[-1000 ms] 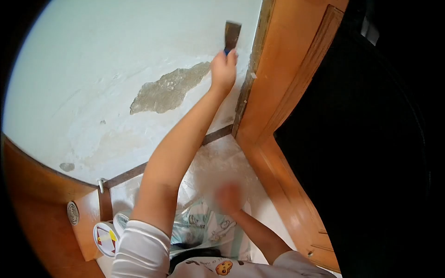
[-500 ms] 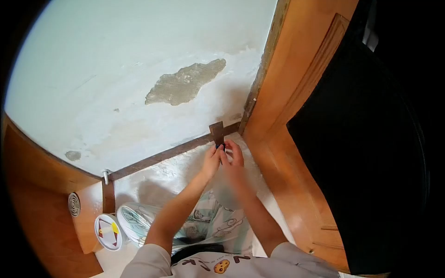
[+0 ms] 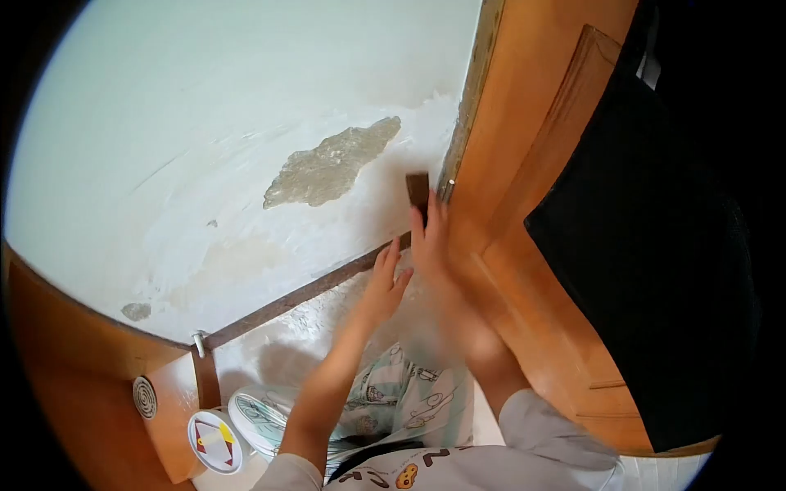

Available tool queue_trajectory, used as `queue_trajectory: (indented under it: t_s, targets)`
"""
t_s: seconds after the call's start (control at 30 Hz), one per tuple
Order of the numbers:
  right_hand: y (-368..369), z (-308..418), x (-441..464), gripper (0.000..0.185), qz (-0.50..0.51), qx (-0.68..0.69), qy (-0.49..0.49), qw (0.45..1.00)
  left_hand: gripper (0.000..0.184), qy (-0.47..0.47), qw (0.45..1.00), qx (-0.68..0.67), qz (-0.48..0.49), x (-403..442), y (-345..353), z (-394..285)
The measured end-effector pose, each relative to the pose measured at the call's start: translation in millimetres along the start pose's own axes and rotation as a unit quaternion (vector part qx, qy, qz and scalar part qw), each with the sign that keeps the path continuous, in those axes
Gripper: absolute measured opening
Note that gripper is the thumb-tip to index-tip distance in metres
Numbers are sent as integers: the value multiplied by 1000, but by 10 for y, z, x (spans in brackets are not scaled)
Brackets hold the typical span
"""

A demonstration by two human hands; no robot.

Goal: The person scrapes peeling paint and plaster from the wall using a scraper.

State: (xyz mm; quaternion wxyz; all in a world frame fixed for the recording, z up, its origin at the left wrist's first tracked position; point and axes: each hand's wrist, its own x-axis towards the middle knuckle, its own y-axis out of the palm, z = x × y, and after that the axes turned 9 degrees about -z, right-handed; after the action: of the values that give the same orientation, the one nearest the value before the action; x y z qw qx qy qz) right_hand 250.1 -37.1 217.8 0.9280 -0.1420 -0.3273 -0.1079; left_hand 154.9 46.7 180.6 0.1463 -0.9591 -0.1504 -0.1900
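My right hand (image 3: 431, 237) is closed round the handle of a scraper (image 3: 417, 188), whose dark blade points up near the wall's right edge. Left of it, my left hand (image 3: 386, 286) holds nothing, its fingers apart, in front of the dark baseboard. Above both hands, the white wall (image 3: 205, 106) has a large bare grey patch (image 3: 332, 168) with ragged edges. Smaller grey spots (image 3: 136, 311) show lower left on the wall.
A wooden door panel (image 3: 540, 286) rises on the right, with black cloth (image 3: 655, 245) beside it. A round tub (image 3: 215, 442) stands on the floor at lower left, near a white pipe stub (image 3: 198, 344). Brown baseboard (image 3: 303, 296) runs along the wall.
The scraper has passed from my left hand to my right hand, after both hands met at it. My right hand has moved up toward the door frame; my left hand has let go and opened.
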Motion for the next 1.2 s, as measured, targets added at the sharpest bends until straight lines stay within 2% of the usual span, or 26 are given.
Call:
queue_trajectory:
  t_s: [0.07, 0.1, 0.13, 0.17, 0.23, 0.33, 0.37, 0.43, 0.63, 0.77, 0.97, 1.07, 1.17, 1.2]
  targets:
    - [24, 11, 384, 45, -34, -2, -66, 997, 53, -51, 978, 195, 52, -380, -68, 26]
    - [15, 93, 571, 46, -44, -3, -102, 994, 56, -47, 970, 232, 51, -738, -8, 308]
    - [14, 142, 729, 49, -53, -5, -137, 989, 58, -107, 965, 230, 71, -1115, 33, 566]
    - [52, 82, 872, 49, -45, -22, -144, 988, 60, -203, 923, 306, 114, -1745, 31, 840]
    - [159, 15, 1032, 50, -17, -48, -157, 986, 55, -311, 916, 251, 32, -2097, 61, 841]
    - [310, -65, 1076, 51, -83, -58, -226, 969, 43, -253, 926, 280, -28, -2127, 105, 677]
    - [380, -78, 1090, 42, -118, -10, -206, 971, 40, -243, 925, 287, -43, -2136, 132, 710]
    - [444, -122, 1108, 43, -129, 0, -217, 968, 33, -221, 924, 304, -74, -2166, 148, 808]
    - [450, -133, 1099, 42, -134, 2, -225, 965, 26, -237, 915, 320, -61, -2110, 144, 802]
    - [423, -82, 1133, 43, -115, -6, -209, 971, 27, -246, 908, 334, -48, -2137, 167, 921]
    - [465, -145, 1182, 48, -120, -32, -247, 961, 31, -264, 897, 353, -23, -2131, 188, 917]
    - [305, -132, 1279, 46, -76, -47, -264, 960, 32, -255, 898, 358, -27, -2157, 193, 942]
    - [371, 36, 1220, 44, -83, 56, -172, 980, 33, -250, 897, 364, -27, -2161, 203, 950]
    - [372, 46, 1230, 43, -89, 47, -175, 979, 33, -247, 896, 367, -26, -2157, 197, 957]
